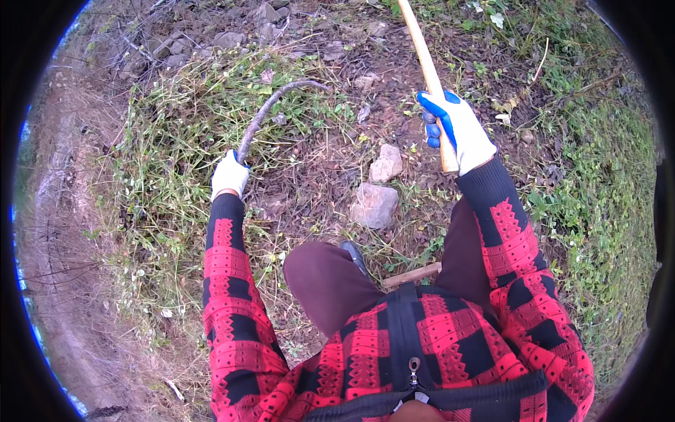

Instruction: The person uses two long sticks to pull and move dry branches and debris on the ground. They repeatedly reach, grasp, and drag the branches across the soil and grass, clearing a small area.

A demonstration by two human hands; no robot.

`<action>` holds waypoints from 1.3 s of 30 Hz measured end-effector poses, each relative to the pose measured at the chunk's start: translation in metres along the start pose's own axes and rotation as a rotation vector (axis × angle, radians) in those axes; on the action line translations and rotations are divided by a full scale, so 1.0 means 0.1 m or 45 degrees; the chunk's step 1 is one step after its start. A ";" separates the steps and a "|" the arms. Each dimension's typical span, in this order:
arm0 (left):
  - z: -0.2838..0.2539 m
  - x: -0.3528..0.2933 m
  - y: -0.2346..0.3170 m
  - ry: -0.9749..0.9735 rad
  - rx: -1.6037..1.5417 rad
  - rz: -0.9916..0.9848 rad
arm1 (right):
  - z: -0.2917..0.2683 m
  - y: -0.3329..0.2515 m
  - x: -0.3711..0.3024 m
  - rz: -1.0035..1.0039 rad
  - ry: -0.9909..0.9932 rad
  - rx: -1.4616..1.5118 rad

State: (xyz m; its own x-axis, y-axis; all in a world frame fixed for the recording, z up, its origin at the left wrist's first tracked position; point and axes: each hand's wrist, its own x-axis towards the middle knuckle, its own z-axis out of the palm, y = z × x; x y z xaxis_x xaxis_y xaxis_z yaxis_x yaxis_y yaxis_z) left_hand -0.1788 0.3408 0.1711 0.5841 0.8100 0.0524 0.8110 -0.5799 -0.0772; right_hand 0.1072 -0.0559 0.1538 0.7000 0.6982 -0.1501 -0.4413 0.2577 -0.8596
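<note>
My left hand (230,175), in a white and blue work glove, is closed around the lower end of a bent, grey-brown stick (261,114). The stick curves up and over to the right, above cut grass and leaves. A long, pale wooden handle (420,49) is in my right hand (460,132), which wears a matching glove with blue fingers wrapped round it. Its butt end pokes out below the palm. The far end runs past the top edge of the view, so whatever it carries is hidden.
Two pale stones, a smaller one (386,163) and a larger one (374,205), lie between my hands. A flat strip of wood (412,275) rests by my legs. Rocks (228,40) are heaped at the far left, and green weeds (598,190) cover the right side.
</note>
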 end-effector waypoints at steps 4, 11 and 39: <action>0.05 -0.50 0.03 -0.013 -0.017 -0.011 | -0.32 0.02 0.13 0.596 -0.448 1.199; 0.44 -0.60 -0.25 0.260 -0.967 -0.239 | -0.47 0.29 0.26 0.523 -0.213 1.386; 0.34 -1.14 0.73 -0.095 -0.544 0.332 | -3.51 1.24 -2.93 0.240 1.254 -0.143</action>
State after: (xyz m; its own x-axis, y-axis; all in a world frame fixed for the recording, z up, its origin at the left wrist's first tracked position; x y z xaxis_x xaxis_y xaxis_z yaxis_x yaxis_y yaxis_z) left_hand -0.1868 0.2092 0.1258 0.7778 0.6284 0.0131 0.5882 -0.7351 0.3370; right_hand 0.0441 -0.4629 -0.0800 0.7991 -0.1547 -0.5810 -0.5724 0.1000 -0.8139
